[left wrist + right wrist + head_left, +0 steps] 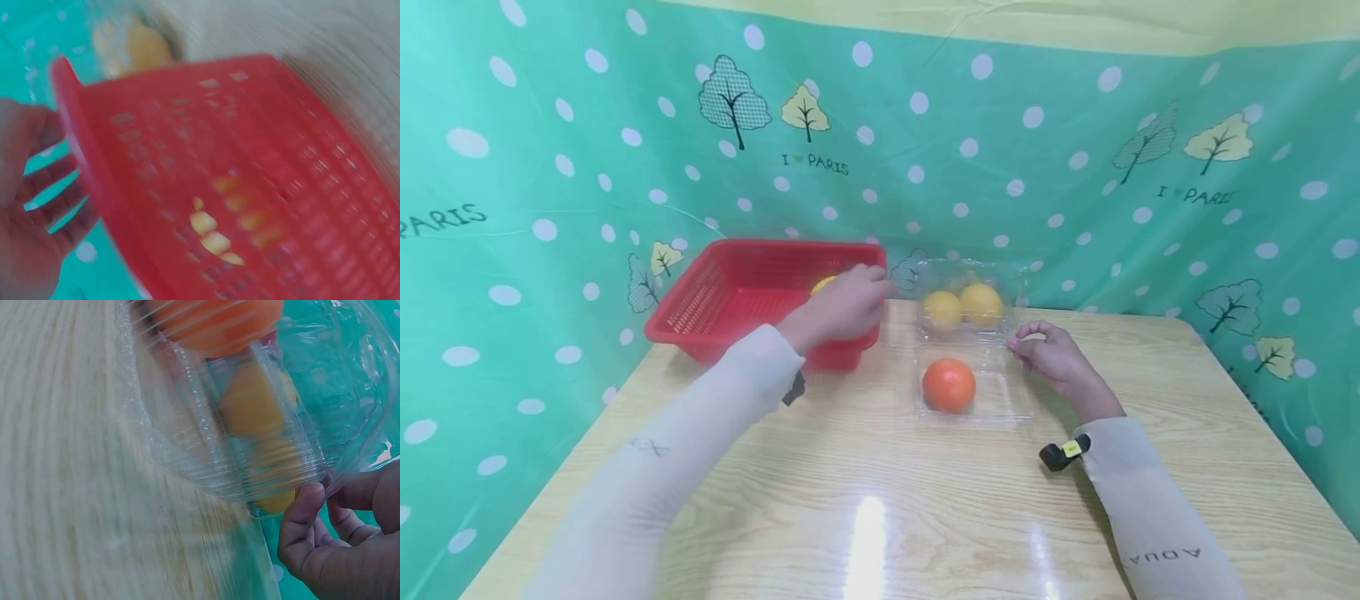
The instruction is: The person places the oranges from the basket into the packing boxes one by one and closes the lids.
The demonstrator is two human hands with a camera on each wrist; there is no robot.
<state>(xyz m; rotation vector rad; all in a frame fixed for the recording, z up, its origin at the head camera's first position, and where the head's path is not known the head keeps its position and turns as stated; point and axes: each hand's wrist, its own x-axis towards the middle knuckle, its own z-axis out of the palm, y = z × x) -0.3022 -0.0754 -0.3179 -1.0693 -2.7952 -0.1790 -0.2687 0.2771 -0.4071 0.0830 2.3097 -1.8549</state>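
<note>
My left hand (pixel 853 300) is over the right rim of the red plastic basket (pixel 688 308). In the left wrist view its fingers (pixel 47 194) extend fairly straight beside the basket's rim, with nothing gripped. A yellow fruit (pixel 823 284) lies inside the basket, partly covered by that hand. My right hand (pixel 1054 357) pinches the edge of an unfolded clear plastic clamshell box (pixel 1000 398) between thumb and fingers. Two yellow round fruits (pixel 962 307) sit in the box's far half. A round orange-red fruit (pixel 949 385) sits in its near half.
A light wooden table (pixel 820 492) carries the basket and the box. Behind it hangs a green dotted curtain (pixel 925 133), close to the table's far edge.
</note>
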